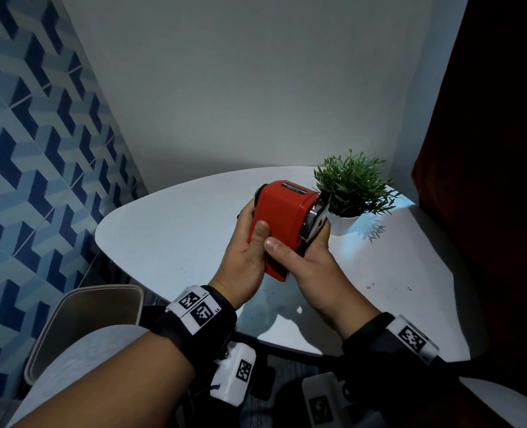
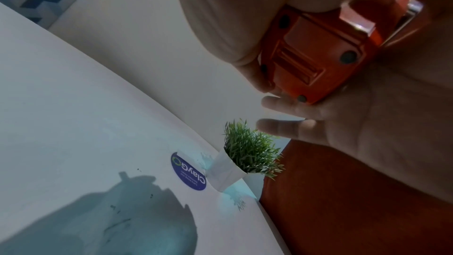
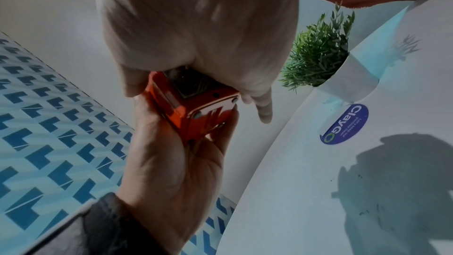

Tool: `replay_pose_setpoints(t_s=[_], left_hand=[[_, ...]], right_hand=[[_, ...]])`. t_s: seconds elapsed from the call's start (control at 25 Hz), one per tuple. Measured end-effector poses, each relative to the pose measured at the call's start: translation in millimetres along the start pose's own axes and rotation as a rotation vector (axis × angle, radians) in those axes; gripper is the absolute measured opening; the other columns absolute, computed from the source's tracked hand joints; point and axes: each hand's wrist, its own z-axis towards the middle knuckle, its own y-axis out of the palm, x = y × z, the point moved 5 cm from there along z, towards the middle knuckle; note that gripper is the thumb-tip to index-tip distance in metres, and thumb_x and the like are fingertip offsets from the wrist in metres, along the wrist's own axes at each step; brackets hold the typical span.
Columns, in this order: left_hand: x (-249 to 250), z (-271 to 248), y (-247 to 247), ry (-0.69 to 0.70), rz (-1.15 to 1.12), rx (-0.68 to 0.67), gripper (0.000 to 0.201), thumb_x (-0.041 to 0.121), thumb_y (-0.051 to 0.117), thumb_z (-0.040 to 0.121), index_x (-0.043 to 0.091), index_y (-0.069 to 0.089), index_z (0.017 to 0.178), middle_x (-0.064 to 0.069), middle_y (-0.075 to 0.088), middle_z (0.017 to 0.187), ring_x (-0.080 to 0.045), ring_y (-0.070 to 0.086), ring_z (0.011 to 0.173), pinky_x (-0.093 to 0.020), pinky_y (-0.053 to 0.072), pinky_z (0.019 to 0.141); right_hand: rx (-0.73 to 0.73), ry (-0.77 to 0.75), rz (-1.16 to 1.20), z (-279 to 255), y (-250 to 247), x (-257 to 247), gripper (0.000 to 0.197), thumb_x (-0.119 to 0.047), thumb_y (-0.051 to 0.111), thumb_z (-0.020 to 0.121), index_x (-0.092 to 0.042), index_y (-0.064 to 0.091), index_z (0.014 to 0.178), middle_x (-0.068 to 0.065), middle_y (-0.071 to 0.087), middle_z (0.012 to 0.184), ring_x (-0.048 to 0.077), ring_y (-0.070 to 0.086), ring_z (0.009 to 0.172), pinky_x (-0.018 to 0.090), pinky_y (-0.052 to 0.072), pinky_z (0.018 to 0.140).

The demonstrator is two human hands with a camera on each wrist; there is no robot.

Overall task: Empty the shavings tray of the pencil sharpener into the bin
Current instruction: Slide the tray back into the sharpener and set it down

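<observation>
white table [image 1: 169,230] below, red pencil sharpener [image 1: 282,211] clamped between left grip [image 1: 245,254] and right grip [image 1: 310,261], both curled round it

Sharpener [image 1: 282,211] glossy red metal; table [image 1: 175,223] smooth, matt white.

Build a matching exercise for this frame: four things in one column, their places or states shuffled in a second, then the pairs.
1. pencil sharpener
2. potted plant
3. bin
4. blue sticker

A. on the floor left of the table
B. flat on the tabletop beside the pot
C. held off the table in both hands
D. standing at the table's far edge

Pairs: 1-C, 2-D, 3-A, 4-B
</observation>
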Motion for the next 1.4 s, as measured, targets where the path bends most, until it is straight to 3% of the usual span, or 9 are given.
replay_pose_setpoints(t_s=[0.16, 0.28, 0.44, 0.6, 0.76, 0.84, 1.12, 1.24, 1.4], left_hand=[[8.8, 1.2, -10.1, -0.023, -0.09, 0.133, 0.114, 0.09, 0.065, 0.069, 0.009, 0.051, 0.149, -0.01, 0.072, 0.13, -0.019, 0.073, 0.115, -0.042, 0.059, 0.1], [12.3, 4.6, -21.0, -0.041, -0.237, 0.181, 0.105, 0.087, 0.069, 0.07, 0.008, 0.06, 0.139, -0.03, 0.069, 0.134, -0.048, 0.068, 0.123, -0.069, 0.051, 0.108], [13.6, 4.5, -20.8, -0.039, -0.269, 0.162, 0.095, 0.081, 0.072, 0.074, 0.011, 0.061, 0.137, -0.033, 0.066, 0.136, -0.061, 0.06, 0.127, -0.081, 0.046, 0.103], [19.7, 7.8, -25.9, -0.033, -0.188, 0.165, 0.09, 0.084, 0.077, 0.064, 0.02, 0.063, 0.126, -0.008, 0.079, 0.116, -0.033, 0.076, 0.106, -0.055, 0.061, 0.095], [17.7, 12.1, -30.6, -0.026, -0.009, 0.071, 0.072, 0.073, 0.081, 0.062, 0.037, 0.06, 0.12, 0.006, 0.077, 0.102, -0.016, 0.075, 0.094, -0.03, 0.065, 0.078], [12.4, 11.9, -28.7, -0.022, 0.068, 0.009, 0.077, 0.075, 0.08, 0.063, 0.036, 0.058, 0.126, 0.012, 0.078, 0.097, 0.0, 0.075, 0.089, -0.021, 0.061, 0.078], [1.7, 11.3, -31.1, -0.183, 0.305, -0.13, 0.073, 0.065, 0.066, 0.091, 0.043, 0.038, 0.154, 0.016, 0.078, 0.097, 0.001, 0.075, 0.09, -0.034, 0.057, 0.092], [-4.5, 3.1, -49.5, -0.306, 0.508, -0.223, 0.08, 0.063, 0.066, 0.093, 0.048, 0.024, 0.159, 0.012, 0.07, 0.129, -0.015, 0.069, 0.122, -0.039, 0.05, 0.109], [-8.7, -22.7, -73.9, -0.397, 0.892, -0.523, 0.065, 0.063, 0.065, 0.093, 0.045, 0.043, 0.152, 0.012, 0.069, 0.135, -0.01, 0.068, 0.117, -0.03, 0.051, 0.106]], right_hand=[[-0.107, 0.092, 0.149, -2.5, 2.1, 3.8, 0.056, -0.024, 0.07, 0.084, -0.041, 0.05, 0.134, -0.01, 0.073, 0.129, 0.012, 0.067, 0.121, 0.038, 0.05, 0.106], [-0.211, 0.091, 0.094, -1.4, -6.4, -5.0, 0.037, -0.01, 0.066, 0.093, -0.035, 0.068, 0.12, -0.005, 0.076, 0.117, 0.016, 0.063, 0.108, 0.036, 0.046, 0.095], [-0.039, -0.038, -0.063, 2.6, -16.0, -10.5, 0.037, 0.004, 0.064, 0.097, -0.03, 0.078, 0.104, -0.006, 0.084, 0.1, 0.009, 0.076, 0.099, 0.03, 0.057, 0.095], [0.069, -0.046, -0.121, 1.3, -16.6, -9.4, 0.036, 0.006, 0.071, 0.091, -0.028, 0.078, 0.101, -0.006, 0.086, 0.096, 0.006, 0.077, 0.091, 0.036, 0.061, 0.091], [0.007, -0.026, -0.015, 1.2, -22.5, -11.7, 0.078, 0.0, 0.078, 0.084, -0.029, 0.048, 0.149, 0.004, 0.079, 0.113, 0.01, 0.074, 0.103, 0.04, 0.059, 0.097], [0.04, -0.014, -0.015, -3.0, -25.0, -10.7, 0.09, -0.002, 0.083, 0.081, -0.036, 0.04, 0.152, 0.002, 0.074, 0.118, 0.01, 0.075, 0.102, 0.035, 0.06, 0.092], [0.279, -0.006, -0.148, -6.1, -30.1, -2.0, 0.068, -0.008, 0.092, 0.071, -0.047, 0.058, 0.116, -0.002, 0.071, 0.112, 0.005, 0.075, 0.093, 0.049, 0.063, 0.093], [0.33, 0.043, -0.178, 2.7, -34.0, 6.4, 0.069, -0.013, 0.092, 0.073, -0.033, 0.057, 0.129, -0.005, 0.07, 0.113, 0.014, 0.072, 0.102, 0.045, 0.062, 0.093], [0.414, 0.158, -0.195, 23.0, -48.4, 30.0, 0.059, -0.015, 0.091, 0.073, -0.016, 0.064, 0.125, 0.005, 0.075, 0.111, 0.024, 0.073, 0.104, 0.046, 0.061, 0.091]])
